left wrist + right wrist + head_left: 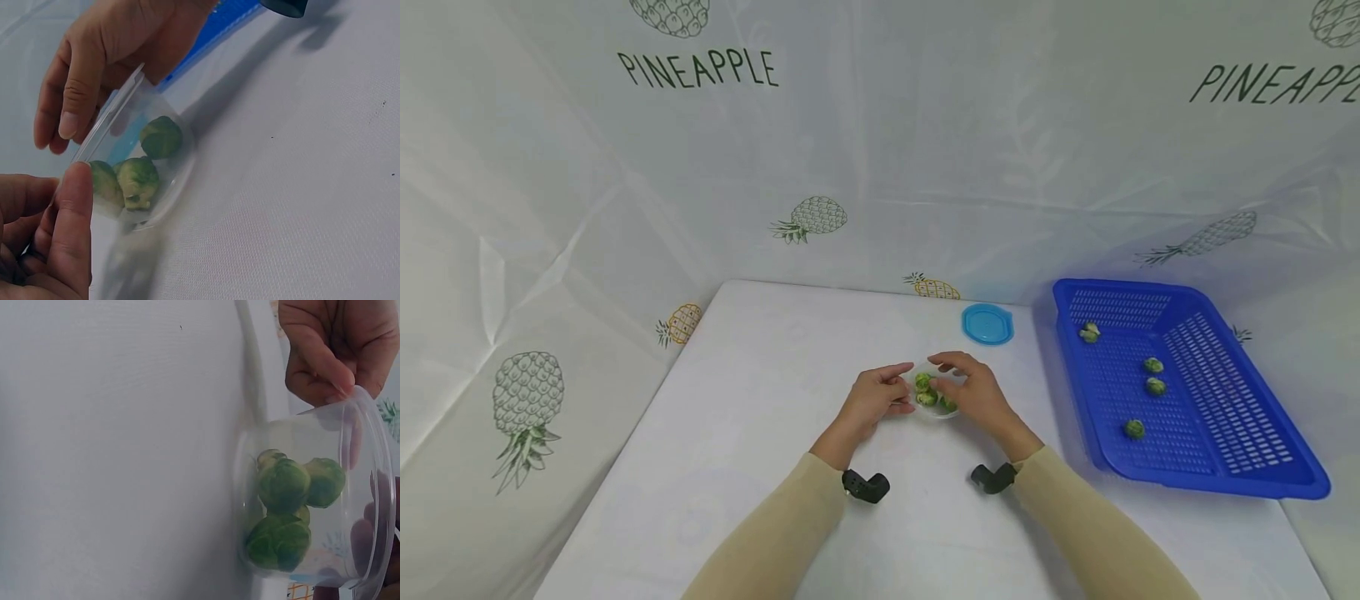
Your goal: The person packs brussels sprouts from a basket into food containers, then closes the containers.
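A clear round plastic tub [253, 506] stands on the white-covered table with several Brussels sprouts [284, 484] inside. At its left side my left hand [872, 397] pinches the rim between thumb and fingers; the thumb lies against the tub's outer edge in the left wrist view. My right hand [979, 393] hovers over the right side of the tub, its fingers loosely bent above the opening and far rim. In the left wrist view those right fingers [76, 94] hang down beside the rim and hold no sprout that shows.
Behind the tub lies a round blue lid [988, 324]. To the right is a blue slatted plastic basket [1206, 482] with several loose Brussels sprouts [1134, 429] in it. A white sheet printed with pineapples [820, 215] hangs around the table.
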The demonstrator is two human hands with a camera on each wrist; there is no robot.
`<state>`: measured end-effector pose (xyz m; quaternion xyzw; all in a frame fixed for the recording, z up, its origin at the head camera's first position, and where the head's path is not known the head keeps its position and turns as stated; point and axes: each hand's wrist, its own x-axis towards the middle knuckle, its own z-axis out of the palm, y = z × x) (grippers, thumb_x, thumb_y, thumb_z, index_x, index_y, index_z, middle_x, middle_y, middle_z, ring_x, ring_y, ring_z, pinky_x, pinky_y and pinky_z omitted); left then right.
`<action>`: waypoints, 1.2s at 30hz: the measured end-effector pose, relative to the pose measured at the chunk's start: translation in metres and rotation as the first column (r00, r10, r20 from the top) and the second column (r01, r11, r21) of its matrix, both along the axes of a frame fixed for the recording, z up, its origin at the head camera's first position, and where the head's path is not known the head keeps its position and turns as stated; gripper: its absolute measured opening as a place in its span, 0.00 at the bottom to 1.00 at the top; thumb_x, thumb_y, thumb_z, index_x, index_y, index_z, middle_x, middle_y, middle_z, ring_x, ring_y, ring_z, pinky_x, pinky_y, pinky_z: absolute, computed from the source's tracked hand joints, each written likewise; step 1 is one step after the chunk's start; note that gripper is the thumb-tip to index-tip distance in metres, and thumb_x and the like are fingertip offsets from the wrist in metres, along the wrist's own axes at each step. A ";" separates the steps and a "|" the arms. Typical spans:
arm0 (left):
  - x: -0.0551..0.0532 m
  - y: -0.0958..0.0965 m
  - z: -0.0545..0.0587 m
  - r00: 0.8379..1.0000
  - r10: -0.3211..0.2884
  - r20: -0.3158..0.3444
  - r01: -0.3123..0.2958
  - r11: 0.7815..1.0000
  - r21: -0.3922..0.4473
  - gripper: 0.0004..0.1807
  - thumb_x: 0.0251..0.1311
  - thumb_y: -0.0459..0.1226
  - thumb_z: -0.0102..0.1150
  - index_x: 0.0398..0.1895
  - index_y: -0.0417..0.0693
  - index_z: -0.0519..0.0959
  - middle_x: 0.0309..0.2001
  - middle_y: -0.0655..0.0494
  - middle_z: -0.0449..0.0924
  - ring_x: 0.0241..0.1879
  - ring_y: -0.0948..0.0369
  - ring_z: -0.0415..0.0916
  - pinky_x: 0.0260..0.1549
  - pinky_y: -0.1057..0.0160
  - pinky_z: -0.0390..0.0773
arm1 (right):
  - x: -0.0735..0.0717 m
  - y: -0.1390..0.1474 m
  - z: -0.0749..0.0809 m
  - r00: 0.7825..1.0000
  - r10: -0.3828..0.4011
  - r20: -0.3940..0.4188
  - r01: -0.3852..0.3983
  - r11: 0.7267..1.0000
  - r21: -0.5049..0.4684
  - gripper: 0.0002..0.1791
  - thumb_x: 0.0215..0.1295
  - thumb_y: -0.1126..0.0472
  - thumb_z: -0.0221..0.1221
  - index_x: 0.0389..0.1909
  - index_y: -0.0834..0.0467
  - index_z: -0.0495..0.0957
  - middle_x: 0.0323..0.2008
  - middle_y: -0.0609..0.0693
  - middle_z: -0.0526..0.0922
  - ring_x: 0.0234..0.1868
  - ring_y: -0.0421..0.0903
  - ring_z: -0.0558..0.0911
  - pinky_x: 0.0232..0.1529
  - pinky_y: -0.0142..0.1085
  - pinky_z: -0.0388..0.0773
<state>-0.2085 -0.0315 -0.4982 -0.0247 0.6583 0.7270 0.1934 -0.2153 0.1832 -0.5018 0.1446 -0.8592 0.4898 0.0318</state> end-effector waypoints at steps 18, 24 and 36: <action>0.000 0.002 -0.002 1.000 0.013 0.004 -0.013 1.000 -0.006 0.26 0.72 0.27 0.58 0.72 0.46 0.78 0.41 0.53 0.77 0.34 0.60 0.83 0.39 0.65 0.91 | 0.006 0.019 0.022 0.997 -0.061 -0.046 0.057 0.994 -0.090 0.18 0.71 0.65 0.67 0.60 0.60 0.84 0.56 0.61 0.85 0.57 0.58 0.82 0.63 0.58 0.79; 0.000 0.002 -0.001 1.000 0.005 -0.003 -0.005 1.000 -0.008 0.26 0.72 0.27 0.57 0.73 0.44 0.76 0.41 0.52 0.77 0.35 0.60 0.83 0.39 0.65 0.90 | 0.011 0.027 0.032 0.992 -0.120 -0.042 0.116 0.990 -0.076 0.17 0.73 0.62 0.66 0.60 0.59 0.85 0.55 0.60 0.86 0.54 0.54 0.83 0.59 0.46 0.82; 0.001 0.003 0.000 1.000 0.011 0.007 -0.011 1.000 -0.002 0.26 0.73 0.27 0.56 0.74 0.44 0.75 0.40 0.54 0.76 0.36 0.61 0.79 0.39 0.65 0.90 | 0.024 0.039 0.054 0.976 -0.168 -0.141 0.148 0.979 -0.144 0.15 0.71 0.66 0.67 0.57 0.63 0.86 0.49 0.55 0.88 0.46 0.29 0.79 0.51 0.22 0.78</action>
